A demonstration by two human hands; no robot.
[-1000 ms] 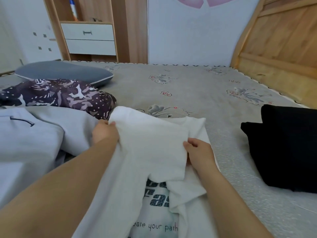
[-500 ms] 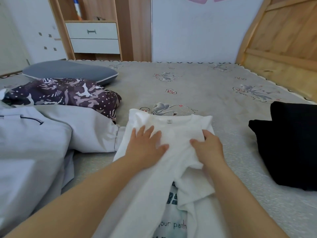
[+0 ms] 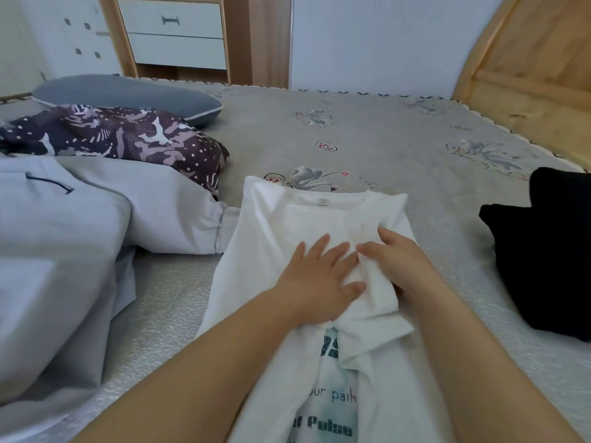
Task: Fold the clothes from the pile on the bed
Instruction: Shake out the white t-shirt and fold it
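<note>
White T-shirt (image 3: 275,225) lies lengthwise along the middle of the bed (image 3: 399,148), collar end away from the person, with a small tag showing at the neckline. Both of its sides are turned in over the middle, leaving a narrow strip of the printed front visible near the bottom of the view, where dark letters read "our path". The left hand (image 3: 316,276) lies flat on the shirt's folded left side, fingers straight and spread, gripping nothing. The right hand (image 3: 396,257) rests just beside it on the folded right side, its fingertips touching a bunched ridge of fabric; whether those fingers pinch the cloth or only press on it cannot be told from this angle.

Left of the shirt, a light grey garment (image 3: 64,238) sprawls unfolded across the mattress, its cuffed sleeve end touching the shirt's left edge. Behind that lies a dark patterned garment (image 3: 121,139) in purple, white and pink shapes, and beyond it a grey pillow (image 3: 128,94). On the right side of the bed, well apart from the shirt, sits a black garment (image 3: 543,251). A wooden headboard (image 3: 527,68) rises at the right edge, and a wooden cabinet with white drawers (image 3: 176,33) stands past the far side of the bed.
</note>
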